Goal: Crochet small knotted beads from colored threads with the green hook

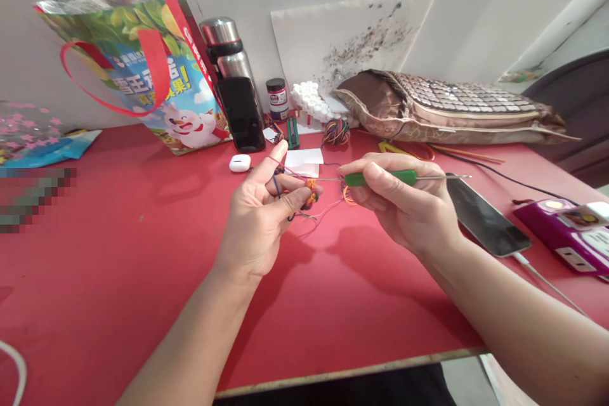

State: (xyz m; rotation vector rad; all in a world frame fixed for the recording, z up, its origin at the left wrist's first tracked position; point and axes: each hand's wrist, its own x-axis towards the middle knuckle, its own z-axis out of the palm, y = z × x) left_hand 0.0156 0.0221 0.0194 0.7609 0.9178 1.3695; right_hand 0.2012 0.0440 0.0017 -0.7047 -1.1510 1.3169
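Observation:
Between the thumb and fingers of my left hand (266, 206) is a small piece of multicoloured crochet work (311, 195), mostly orange and dark yarn. My left index finger points up, with yarn running over it. My right hand (397, 200) grips a crochet hook (404, 177) by its green handle. The hook's thin metal shaft reaches left to the crochet work; whether its tip is inside a stitch I cannot tell. Loose yarn strands (328, 208) hang below and to the right of the work. A ball of multicoloured yarn (336, 132) lies behind my hands.
On the red table (166, 254) a patterned bag (143, 76), a steel flask (231, 51) and an upright phone (242, 114) stand at the back left. A white earbud case (240, 163) lies before them. Rightward are a charging phone (490, 216), purple power strip (566, 228) and brown bag (451, 101).

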